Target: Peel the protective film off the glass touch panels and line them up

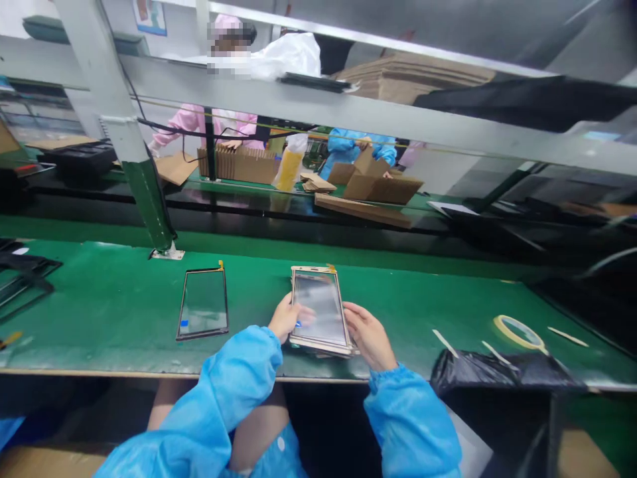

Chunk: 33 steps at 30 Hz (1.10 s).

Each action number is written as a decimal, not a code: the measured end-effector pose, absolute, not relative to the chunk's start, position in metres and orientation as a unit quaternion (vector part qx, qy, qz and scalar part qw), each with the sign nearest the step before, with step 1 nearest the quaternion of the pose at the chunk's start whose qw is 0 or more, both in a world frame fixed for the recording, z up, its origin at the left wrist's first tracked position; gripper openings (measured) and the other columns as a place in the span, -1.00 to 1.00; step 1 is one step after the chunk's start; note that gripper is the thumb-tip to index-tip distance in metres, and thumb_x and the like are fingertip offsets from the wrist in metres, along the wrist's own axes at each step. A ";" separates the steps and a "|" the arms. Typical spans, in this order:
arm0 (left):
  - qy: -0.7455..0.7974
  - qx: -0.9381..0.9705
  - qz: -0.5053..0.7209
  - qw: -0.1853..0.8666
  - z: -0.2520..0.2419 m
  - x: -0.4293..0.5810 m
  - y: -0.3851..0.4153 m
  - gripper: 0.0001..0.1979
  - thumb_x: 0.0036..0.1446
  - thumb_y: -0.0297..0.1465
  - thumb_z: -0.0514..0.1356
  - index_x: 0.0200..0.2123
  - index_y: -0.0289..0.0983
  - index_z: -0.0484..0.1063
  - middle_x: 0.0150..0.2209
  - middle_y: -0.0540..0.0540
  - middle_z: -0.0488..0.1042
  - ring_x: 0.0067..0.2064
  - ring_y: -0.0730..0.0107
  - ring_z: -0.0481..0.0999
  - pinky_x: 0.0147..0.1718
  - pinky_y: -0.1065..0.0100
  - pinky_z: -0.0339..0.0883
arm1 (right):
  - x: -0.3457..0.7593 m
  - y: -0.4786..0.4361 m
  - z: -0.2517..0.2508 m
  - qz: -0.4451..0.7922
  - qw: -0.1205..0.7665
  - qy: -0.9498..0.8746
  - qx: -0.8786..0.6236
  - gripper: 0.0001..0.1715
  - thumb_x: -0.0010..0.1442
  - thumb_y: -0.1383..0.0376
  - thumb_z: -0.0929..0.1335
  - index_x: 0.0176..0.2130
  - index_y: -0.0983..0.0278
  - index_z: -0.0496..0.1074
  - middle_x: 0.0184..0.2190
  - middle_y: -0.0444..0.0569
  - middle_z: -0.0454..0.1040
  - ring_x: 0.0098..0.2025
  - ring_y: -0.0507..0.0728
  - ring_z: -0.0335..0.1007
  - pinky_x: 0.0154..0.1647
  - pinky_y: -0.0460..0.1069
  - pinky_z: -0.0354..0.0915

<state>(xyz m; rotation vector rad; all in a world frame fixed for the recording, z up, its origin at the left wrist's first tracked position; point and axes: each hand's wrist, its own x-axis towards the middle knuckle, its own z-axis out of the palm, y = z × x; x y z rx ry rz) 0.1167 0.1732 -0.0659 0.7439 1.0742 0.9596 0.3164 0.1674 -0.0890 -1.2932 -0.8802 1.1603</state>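
Between my hands a stack of framed glass panels (320,309) lies on the green bench (259,292), its top panel glossy with a pale border and a small orange tab. My left hand (285,318) grips the stack's left edge, the thumb side reflected in the glass. At the right edge, my right hand (369,334) has its fingers curled against the side of the panels. To the left, a single black-framed glass panel (204,302) lies flat, with a blue sticker at its lower left and an orange tab on top.
A yellowish tape roll (520,332) and pale strips lie at right, beside a bin lined with a black bag (502,372). Black frames (22,282) sit far left. A green-white post (142,179) rises behind. People work beyond among cardboard pieces (383,186).
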 end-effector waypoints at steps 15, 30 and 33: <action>0.484 0.389 0.493 0.609 -0.060 0.089 0.159 -0.43 0.21 -0.45 0.10 0.29 -0.27 0.16 -0.01 -0.15 0.55 0.00 0.31 0.53 0.04 0.33 0.34 | 0.300 0.162 -0.052 0.611 0.416 -0.441 -0.509 -0.58 -0.15 0.16 0.50 -0.27 0.30 0.49 -0.41 -0.04 0.51 -0.46 0.05 0.40 -0.62 -0.15 0.25; 0.564 0.434 0.468 0.524 -0.099 0.123 0.155 -0.31 0.11 -0.46 0.14 0.31 -0.38 0.04 0.21 -0.35 0.22 0.24 0.16 0.23 0.22 0.21 0.13 | 0.279 0.149 -0.075 0.281 0.485 -0.582 -0.589 -0.41 -0.07 -0.18 0.38 -0.24 0.20 0.54 0.11 0.12 0.36 0.25 0.46 0.11 0.28 0.32 0.02; 0.568 0.432 0.468 0.521 -0.092 0.126 0.147 -0.35 0.07 -0.41 0.17 0.25 -0.43 0.18 0.19 -0.41 0.26 0.22 0.02 0.27 0.21 0.10 0.15 | 0.294 0.141 -0.077 0.338 0.460 -0.566 -0.594 -0.36 0.10 -0.22 0.27 -0.16 0.20 0.53 -0.01 0.19 0.46 0.10 0.47 0.32 0.10 0.36 0.24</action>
